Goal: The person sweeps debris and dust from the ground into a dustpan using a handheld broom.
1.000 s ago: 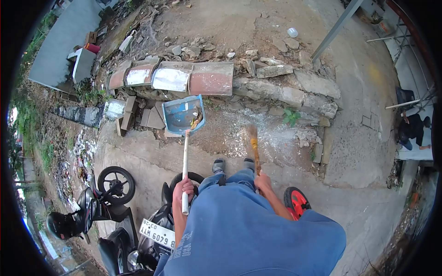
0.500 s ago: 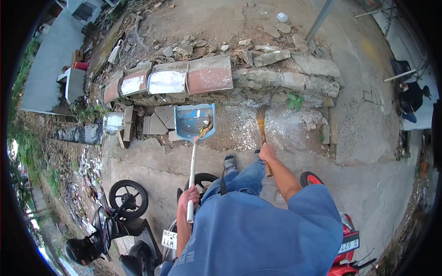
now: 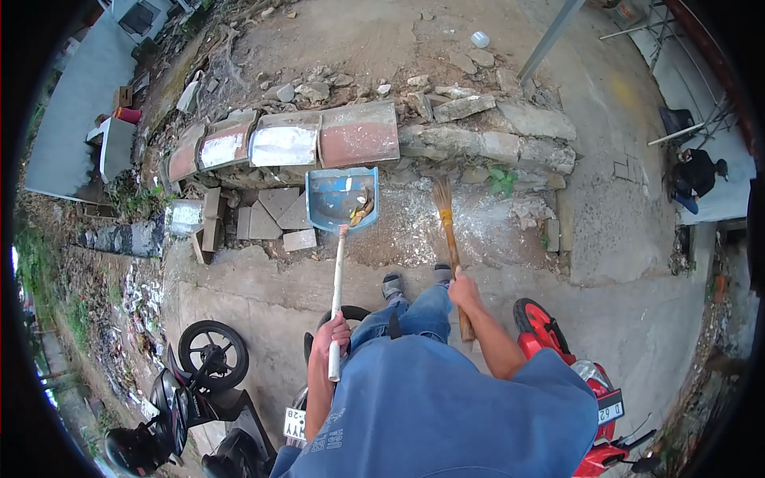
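My left hand [image 3: 330,333] is wrapped round the long white handle of a blue dustpan [image 3: 323,209]. A little litter [image 3: 362,211], brown and yellow, lies in the pan's right corner. The pan is out in front of me, beside the low stone edging. In my right hand [image 3: 464,291] is the wooden handle of a broom [image 3: 447,227]. Its bristles point away from me, over dirt with scattered white specks [image 3: 490,223], right of the dustpan. Whether the bristle tips touch the ground I cannot tell.
Curved red and white edging [image 3: 358,131] and broken stones [image 3: 462,107] run across ahead. Loose paving slabs [image 3: 263,219] lie left of the pan. A black motorcycle [image 3: 211,354] stands at left, a red one [image 3: 546,327] at right. A person [image 3: 695,175] is at far right.
The dustpan has shifted slightly toward the stone edging and right. The broom's bristles have moved a little away from me and left. My view has shifted slightly, and both hands keep their hold.
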`<action>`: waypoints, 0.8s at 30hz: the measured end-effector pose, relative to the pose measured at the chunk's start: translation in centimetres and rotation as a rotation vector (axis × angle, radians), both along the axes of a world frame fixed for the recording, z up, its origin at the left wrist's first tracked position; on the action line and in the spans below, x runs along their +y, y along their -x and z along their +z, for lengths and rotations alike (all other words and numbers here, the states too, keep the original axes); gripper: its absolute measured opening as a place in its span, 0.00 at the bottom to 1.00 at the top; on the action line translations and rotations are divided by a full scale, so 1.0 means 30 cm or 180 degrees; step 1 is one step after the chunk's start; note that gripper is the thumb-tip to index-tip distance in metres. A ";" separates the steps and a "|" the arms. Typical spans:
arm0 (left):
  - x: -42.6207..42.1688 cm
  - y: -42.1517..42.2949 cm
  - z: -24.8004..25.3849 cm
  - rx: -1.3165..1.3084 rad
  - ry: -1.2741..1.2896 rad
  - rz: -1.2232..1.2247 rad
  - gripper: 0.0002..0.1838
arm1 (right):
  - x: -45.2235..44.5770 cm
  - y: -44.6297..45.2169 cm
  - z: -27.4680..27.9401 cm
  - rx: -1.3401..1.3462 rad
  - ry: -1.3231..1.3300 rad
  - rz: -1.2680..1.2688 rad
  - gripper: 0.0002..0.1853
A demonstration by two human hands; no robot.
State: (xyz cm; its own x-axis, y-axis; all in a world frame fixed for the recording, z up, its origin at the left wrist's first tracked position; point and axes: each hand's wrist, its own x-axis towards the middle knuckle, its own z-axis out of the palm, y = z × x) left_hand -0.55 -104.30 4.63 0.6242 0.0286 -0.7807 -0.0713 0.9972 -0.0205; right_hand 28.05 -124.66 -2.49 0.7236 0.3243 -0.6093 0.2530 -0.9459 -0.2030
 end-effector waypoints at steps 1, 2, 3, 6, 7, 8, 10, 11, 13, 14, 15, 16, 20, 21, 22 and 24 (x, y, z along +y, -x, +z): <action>0.006 0.005 0.000 0.0066 -0.0024 -0.0047 0.13 | 0.032 -0.029 -0.010 -0.0077 -0.0152 0.0055 0.27; 0.010 0.016 -0.007 0.0094 -0.0019 -0.0057 0.13 | 0.063 -0.055 -0.018 -0.0049 -0.0147 0.0045 0.27; 0.018 0.026 -0.016 0.0033 0.0077 0.0010 0.13 | 0.102 -0.083 -0.023 0.0120 -0.0012 0.0229 0.28; 0.041 0.044 -0.008 -0.0019 0.0172 0.0089 0.12 | 0.189 -0.088 -0.014 0.0334 0.0075 0.0585 0.27; 0.035 0.055 -0.008 0.0015 0.0135 0.0090 0.12 | 0.210 -0.080 -0.009 0.0377 0.0065 0.0745 0.26; 0.028 0.065 -0.006 0.0047 0.0108 0.0091 0.12 | 0.224 -0.075 -0.026 0.0390 0.0055 0.0747 0.26; 0.018 0.072 0.001 0.0150 0.0078 0.0151 0.12 | 0.233 -0.081 -0.085 0.0386 -0.0014 0.0765 0.25; 0.018 0.080 -0.003 0.0204 0.0103 0.0172 0.12 | 0.234 -0.091 -0.112 0.0387 -0.0001 0.0783 0.25; 0.024 0.089 -0.008 0.0320 0.0136 0.0254 0.12 | 0.241 -0.121 -0.143 0.0254 0.0318 0.0615 0.24; 0.025 0.092 -0.010 0.0324 0.0151 0.0268 0.12 | 0.227 -0.139 -0.154 0.0257 0.0332 0.0629 0.24; 0.025 0.095 -0.012 0.0279 0.0186 0.0333 0.12 | 0.204 -0.161 -0.158 0.0218 0.0272 0.0468 0.25; 0.028 0.094 -0.016 0.0224 0.0219 0.0390 0.12 | 0.181 -0.184 -0.158 0.0168 0.0209 0.0299 0.27; 0.037 0.102 -0.023 0.0226 0.0279 0.0486 0.13 | 0.073 -0.211 -0.263 -0.0076 0.0376 -0.0024 0.24; 0.038 0.108 -0.025 0.0273 0.0269 0.0530 0.14 | 0.067 -0.201 -0.255 -0.0076 0.0385 0.0003 0.24; 0.041 0.110 -0.026 0.0273 0.0273 0.0553 0.14 | 0.064 -0.189 -0.249 0.0022 0.0358 -0.0070 0.25; 0.039 0.116 -0.022 0.0260 0.0266 0.0489 0.13 | 0.037 -0.156 -0.245 0.0128 0.0332 -0.0124 0.25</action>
State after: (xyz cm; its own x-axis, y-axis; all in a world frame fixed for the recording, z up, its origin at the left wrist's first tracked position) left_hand -4.03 -103.14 3.98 0.5520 0.0517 -0.8323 -0.2276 0.9695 -0.0907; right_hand 32.73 -123.55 -9.84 0.7086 0.2297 -0.6671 0.2092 -0.9714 -0.1122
